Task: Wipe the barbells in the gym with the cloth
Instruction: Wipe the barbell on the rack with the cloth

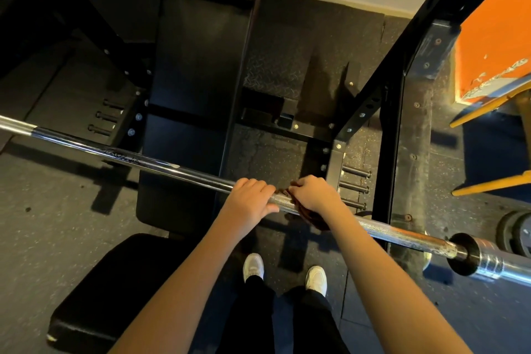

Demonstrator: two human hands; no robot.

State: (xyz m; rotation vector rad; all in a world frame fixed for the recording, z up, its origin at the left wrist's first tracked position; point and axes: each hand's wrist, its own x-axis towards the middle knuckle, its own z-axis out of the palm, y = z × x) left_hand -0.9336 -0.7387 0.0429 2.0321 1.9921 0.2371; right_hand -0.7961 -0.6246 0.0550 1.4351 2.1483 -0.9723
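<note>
Two bare forearms reach down from the near edge, above a pair of white shoes (253, 266) standing on the speckled rubber floor (57, 224). The left hand (250, 198) lies over the barbell (143, 156), its fingers curled across the top of the bare steel and its thumb on the near side. Just to its right, with a short stretch of knurled bar showing between them, the right hand (314, 194) grips a dark brown cloth (311, 217). The cloth is wrapped round the bar, and a fold of it hangs below the wrist.

The barbell runs past both hands, from far left down to near right. To the right of the right hand it passes a black collar and ends in the thick chrome sleeve (502, 264). Beyond that sleeve a dark weight plate (517, 236) lies at the frame's edge.

Beyond the left hand and under the bar lies a black padded weight bench (201, 66), stretching away towards the wall. A black rack upright (385, 152) with a row of holes rises to the right of the right hand, and short storage pegs (355, 188) stick out near its foot, just past the right hand's knuckles. Far to the right stands an orange box (494, 37). What it holds cannot be seen.
</note>
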